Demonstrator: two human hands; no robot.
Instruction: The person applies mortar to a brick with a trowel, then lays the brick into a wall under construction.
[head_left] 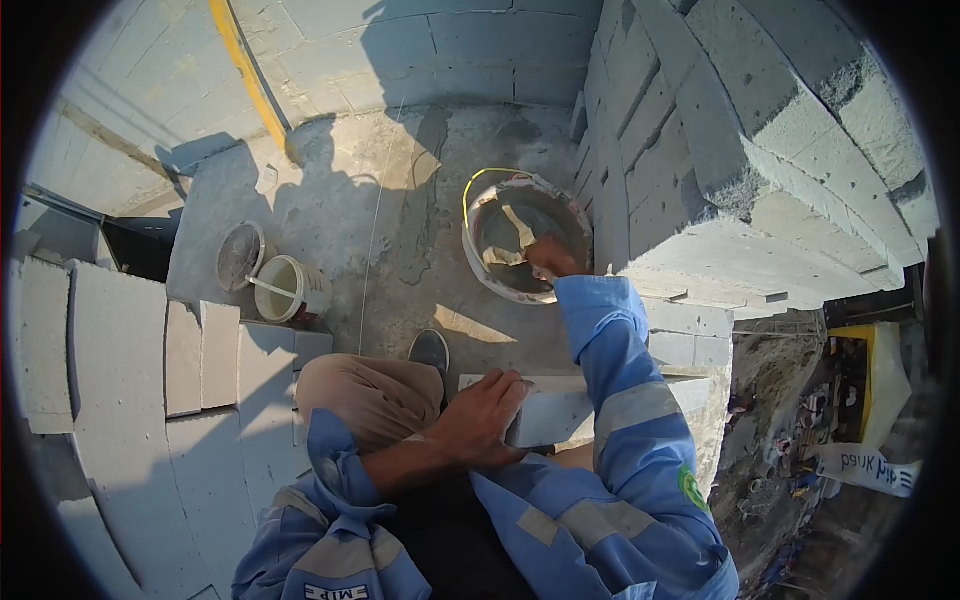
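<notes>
My right hand [550, 258] reaches into a round bucket [577, 222] with a yellow handle [466, 196]. Its fingers are closed, and what they hold is hard to make out against the sunlit patches. Wet grey mortar [553, 212] fills part of the bucket. My left hand [482, 415] rests bent over the left end of a light grey block [556, 412] in front of my body, fingers at its upper edge and thumb lower down.
A white pail [318, 291] with a stick across its mouth and a round lid or dish [240, 256] stand on the concrete floor [400, 290]. Stacked block walls rise on the right [690, 150] and left [120, 350]. A yellow bar [247, 75] leans behind. At right, the ground drops away [780, 440].
</notes>
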